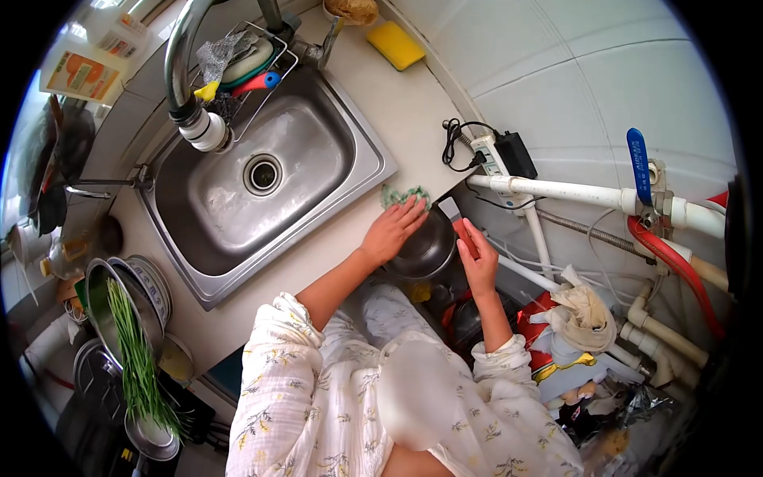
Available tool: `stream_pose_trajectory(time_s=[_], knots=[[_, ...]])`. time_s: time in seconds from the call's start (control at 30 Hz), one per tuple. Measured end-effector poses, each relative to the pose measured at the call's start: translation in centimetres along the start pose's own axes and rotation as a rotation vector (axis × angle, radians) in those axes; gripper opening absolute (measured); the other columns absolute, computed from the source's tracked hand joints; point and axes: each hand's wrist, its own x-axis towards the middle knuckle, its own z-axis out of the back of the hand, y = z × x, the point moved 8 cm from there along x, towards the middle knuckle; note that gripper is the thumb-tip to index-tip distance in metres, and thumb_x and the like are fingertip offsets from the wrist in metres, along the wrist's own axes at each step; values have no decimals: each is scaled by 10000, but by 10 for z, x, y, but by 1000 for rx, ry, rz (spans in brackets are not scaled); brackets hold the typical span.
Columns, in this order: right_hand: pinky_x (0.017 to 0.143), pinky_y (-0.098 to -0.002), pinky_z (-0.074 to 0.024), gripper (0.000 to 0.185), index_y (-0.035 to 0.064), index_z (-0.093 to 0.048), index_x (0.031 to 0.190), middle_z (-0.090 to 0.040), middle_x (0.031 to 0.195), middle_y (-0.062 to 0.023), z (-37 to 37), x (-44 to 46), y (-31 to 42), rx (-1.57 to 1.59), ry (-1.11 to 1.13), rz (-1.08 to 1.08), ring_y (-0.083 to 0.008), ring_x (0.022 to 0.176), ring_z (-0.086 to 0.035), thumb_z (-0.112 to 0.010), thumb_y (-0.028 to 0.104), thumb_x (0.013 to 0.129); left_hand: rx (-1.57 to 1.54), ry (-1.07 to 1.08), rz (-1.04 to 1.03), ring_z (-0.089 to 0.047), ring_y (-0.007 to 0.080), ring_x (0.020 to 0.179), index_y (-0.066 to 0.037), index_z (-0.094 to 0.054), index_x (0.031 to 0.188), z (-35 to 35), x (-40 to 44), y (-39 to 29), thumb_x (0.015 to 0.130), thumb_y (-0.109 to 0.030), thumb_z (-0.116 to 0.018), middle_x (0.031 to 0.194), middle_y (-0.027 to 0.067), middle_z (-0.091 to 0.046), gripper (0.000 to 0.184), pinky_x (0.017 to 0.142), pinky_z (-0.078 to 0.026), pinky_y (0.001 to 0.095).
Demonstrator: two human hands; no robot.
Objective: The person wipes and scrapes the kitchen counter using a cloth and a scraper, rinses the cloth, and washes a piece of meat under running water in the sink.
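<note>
At the counter edge right of the sink, my left hand (395, 229) has its fingertips pressed on a crumpled green-and-white cloth (405, 195). My right hand (478, 258) grips a scraper (451, 210) by its red handle, the flat pale blade pointing up and left. Below and between both hands is a dark round metal bowl or pan (427, 248), partly covered by my left hand and the counter edge.
A steel sink (381, 163) with a curved faucet (175, 71) lies left of my hands. A yellow sponge (395, 45) rests at the back. White pipes (572, 191) and a blue-handled valve (638, 167) run along the right wall. Green stalks (135, 358) lie across bowls at left.
</note>
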Motion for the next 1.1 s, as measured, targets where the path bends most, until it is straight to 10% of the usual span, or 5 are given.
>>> stream_pose_trajectory(time_s=[0.3, 0.53, 0.67, 0.87, 1.1], knots=[[850, -270, -467, 393, 4, -571, 1192, -650, 1088, -122, -64, 5, 59, 153, 298, 141, -179, 982, -628, -622, -10, 803, 65, 73, 516, -340, 261, 1332, -168, -445, 1351, 48, -257, 15, 777, -32, -466, 1445, 75, -358, 590, 1024, -335, 403], [779, -269, -492, 394, 7, -576, 1180, -659, 1039, -126, -132, -23, 135, 308, 607, 283, -173, 882, -648, -629, -15, 791, -378, -993, 1543, -597, 244, 990, -4, -564, 1118, 113, -479, 8, 867, 55, -443, 1119, 136, -597, 285, 839, -491, 345], [575, -206, -440, 336, 19, -552, 1199, -614, 845, -55, -189, -72, 155, 671, 1026, -105, -90, 710, -564, -580, 56, 866, -1404, -1660, 1168, -581, 210, 1025, -21, -475, 1219, 113, -396, -5, 909, 6, -431, 1126, 104, -581, 315, 898, -476, 348], [383, -163, -227, 284, 15, -531, 1160, -445, 644, 20, -229, -153, 181, 945, 1522, -829, -16, 435, -281, -479, 204, 955, -2239, -1580, 442, -487, 258, 1177, -22, -456, 1241, 152, -310, -8, 980, -297, -383, 1235, 123, -535, 386, 1003, -376, 396], [401, -146, -232, 251, 20, -562, 1118, -440, 660, 44, -255, -208, 180, 859, 1473, -841, -5, 493, -305, -560, 174, 920, -2228, -1632, 694, -397, 177, 584, -119, -437, 563, 115, -360, 2, 954, -452, -410, 581, 51, -417, 514, 594, -369, 319]])
